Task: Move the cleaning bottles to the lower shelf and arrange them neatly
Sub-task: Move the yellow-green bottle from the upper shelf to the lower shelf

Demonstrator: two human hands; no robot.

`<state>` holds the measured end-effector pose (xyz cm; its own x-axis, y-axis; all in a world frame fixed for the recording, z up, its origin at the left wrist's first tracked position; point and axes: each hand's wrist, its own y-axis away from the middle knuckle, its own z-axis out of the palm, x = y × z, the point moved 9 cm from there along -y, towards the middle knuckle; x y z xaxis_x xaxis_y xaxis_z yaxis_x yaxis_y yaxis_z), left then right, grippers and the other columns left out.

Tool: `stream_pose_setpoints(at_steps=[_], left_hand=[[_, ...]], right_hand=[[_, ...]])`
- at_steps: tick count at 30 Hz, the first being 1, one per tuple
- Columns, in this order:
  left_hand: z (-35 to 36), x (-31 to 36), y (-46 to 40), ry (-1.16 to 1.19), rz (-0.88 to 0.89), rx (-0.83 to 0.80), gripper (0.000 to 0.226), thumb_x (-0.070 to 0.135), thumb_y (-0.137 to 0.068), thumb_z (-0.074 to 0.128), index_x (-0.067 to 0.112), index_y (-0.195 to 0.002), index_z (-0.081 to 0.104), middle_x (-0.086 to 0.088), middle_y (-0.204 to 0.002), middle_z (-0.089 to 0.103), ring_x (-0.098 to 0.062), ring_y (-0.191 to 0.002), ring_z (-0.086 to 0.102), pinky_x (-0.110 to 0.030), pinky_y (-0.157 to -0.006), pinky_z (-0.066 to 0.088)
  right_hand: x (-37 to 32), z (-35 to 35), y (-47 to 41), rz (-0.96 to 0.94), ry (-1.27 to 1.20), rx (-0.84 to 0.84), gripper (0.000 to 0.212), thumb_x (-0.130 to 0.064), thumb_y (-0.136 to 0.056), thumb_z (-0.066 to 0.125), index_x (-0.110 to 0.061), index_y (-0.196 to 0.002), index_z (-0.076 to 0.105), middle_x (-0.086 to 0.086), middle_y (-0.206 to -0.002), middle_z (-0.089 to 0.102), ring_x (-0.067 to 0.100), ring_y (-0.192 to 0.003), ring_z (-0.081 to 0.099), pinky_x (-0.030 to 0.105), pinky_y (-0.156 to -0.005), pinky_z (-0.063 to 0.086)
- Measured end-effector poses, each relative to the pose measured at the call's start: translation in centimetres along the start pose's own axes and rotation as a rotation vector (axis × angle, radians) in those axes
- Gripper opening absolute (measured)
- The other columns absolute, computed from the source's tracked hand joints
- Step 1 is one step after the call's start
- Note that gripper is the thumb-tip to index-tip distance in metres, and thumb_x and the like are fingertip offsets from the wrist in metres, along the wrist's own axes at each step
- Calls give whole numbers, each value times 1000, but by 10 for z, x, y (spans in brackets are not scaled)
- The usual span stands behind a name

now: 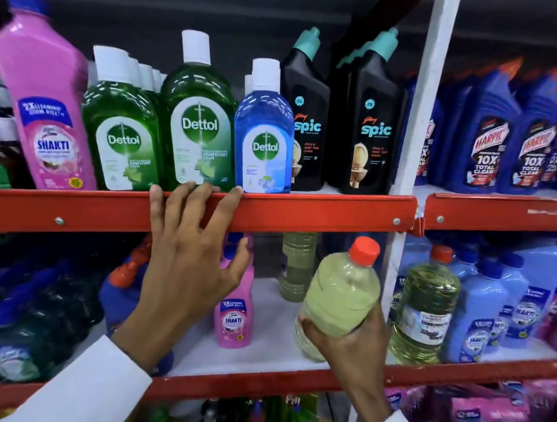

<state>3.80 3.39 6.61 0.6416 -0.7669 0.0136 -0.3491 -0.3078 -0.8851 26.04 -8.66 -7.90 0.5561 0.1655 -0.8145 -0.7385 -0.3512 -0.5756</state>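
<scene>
My right hand (354, 346) grips a clear bottle of pale yellow-green liquid with a red cap (340, 295), tilted, over the front right of the lower shelf (265, 362). My left hand (190, 258) is spread, fingertips resting on the red front rail of the upper shelf (302, 211); it holds nothing. On the upper shelf stand green Dettol bottles (198, 119), a blue Dettol bottle (264, 134) and black Spic bottles (371, 125). A small pink Shakti bottle (234, 313) and another yellowish bottle (297, 268) stand on the lower shelf.
A large pink Shakti bottle (47, 108) leans at the upper left. A white upright post (415, 152) divides the bays. Blue Harpic bottles (491, 139) fill the upper right; light blue bottles (501, 307) and a labelled yellow bottle (425, 310) fill the lower right. Dark bottles (30, 312) crowd the lower left.
</scene>
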Motion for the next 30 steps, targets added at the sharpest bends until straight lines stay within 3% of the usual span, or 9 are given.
stream_pose_setpoints(at_steps=[2, 4, 7, 12, 15, 18, 21, 25, 30], left_hand=[[-1, -1, 0, -10, 19, -6, 62, 41, -88, 57, 20, -146, 51, -18, -136, 57, -40, -134, 47, -66, -127, 15], [-1, -2, -1, -2, 28, -20, 62, 38, -88, 56, 19, -147, 49, -18, -136, 57, -40, -134, 46, -65, -127, 15], [1, -2, -2, 14, 14, -39, 64, 32, -87, 58, 20, -148, 48, -17, -137, 56, -39, -136, 44, -65, -128, 13], [2, -3, -2, 40, 9, -31, 64, 27, -86, 61, 19, -149, 49, -16, -136, 55, -38, -137, 42, -66, -128, 11], [3, -5, -2, 54, 7, -19, 64, 25, -85, 62, 19, -147, 50, -16, -135, 57, -37, -136, 42, -66, -128, 10], [4, -5, -3, 58, -1, -18, 63, 25, -85, 63, 19, -146, 51, -15, -134, 58, -37, -135, 44, -67, -128, 11], [5, -4, -3, 59, -6, -15, 62, 25, -85, 63, 19, -145, 52, -16, -133, 58, -38, -135, 45, -67, -128, 10], [4, -4, -3, 59, -13, -11, 60, 25, -86, 63, 18, -145, 52, -16, -132, 59, -39, -135, 46, -67, -128, 10], [6, -3, -2, 35, 11, 16, 59, 23, -86, 63, 17, -145, 53, -17, -131, 58, -41, -133, 47, -66, -128, 11]], right_hand=[[19, 15, -6, 1, 46, -1, 90, -31, -39, 97, -28, -119, 55, -5, -107, 68, 14, -93, 65, 15, -74, 47], [35, 28, -16, 20, 76, 8, 84, -28, -41, 97, -24, -114, 56, -3, -104, 67, 18, -91, 65, 18, -71, 48], [56, 49, -30, 57, 92, 26, 78, -33, -42, 93, -18, -112, 60, 3, -105, 68, 24, -92, 67, 34, -77, 56], [87, 76, -48, 153, 89, 45, 66, -42, -41, 92, -24, -97, 63, 0, -94, 70, 14, -79, 69, 29, -65, 58], [95, 86, -54, 205, 91, 78, 80, -38, -42, 95, -18, -110, 58, 1, -103, 62, 15, -86, 62, 27, -75, 51], [98, 94, -60, 214, 101, 74, 79, -43, -42, 91, -16, -109, 58, 2, -104, 61, 20, -88, 64, 27, -73, 52], [99, 101, -60, 227, 128, 37, 78, -28, -52, 95, -12, -111, 47, -1, -107, 45, 17, -85, 51, 23, -75, 40], [99, 104, -58, 202, 171, 21, 89, -28, -50, 97, -9, -119, 43, 3, -113, 41, 29, -104, 53, 27, -85, 40], [71, 88, -38, 103, 230, -71, 115, -38, -54, 95, -8, -144, 30, 15, -142, 39, 32, -133, 38, 33, -102, 39]])
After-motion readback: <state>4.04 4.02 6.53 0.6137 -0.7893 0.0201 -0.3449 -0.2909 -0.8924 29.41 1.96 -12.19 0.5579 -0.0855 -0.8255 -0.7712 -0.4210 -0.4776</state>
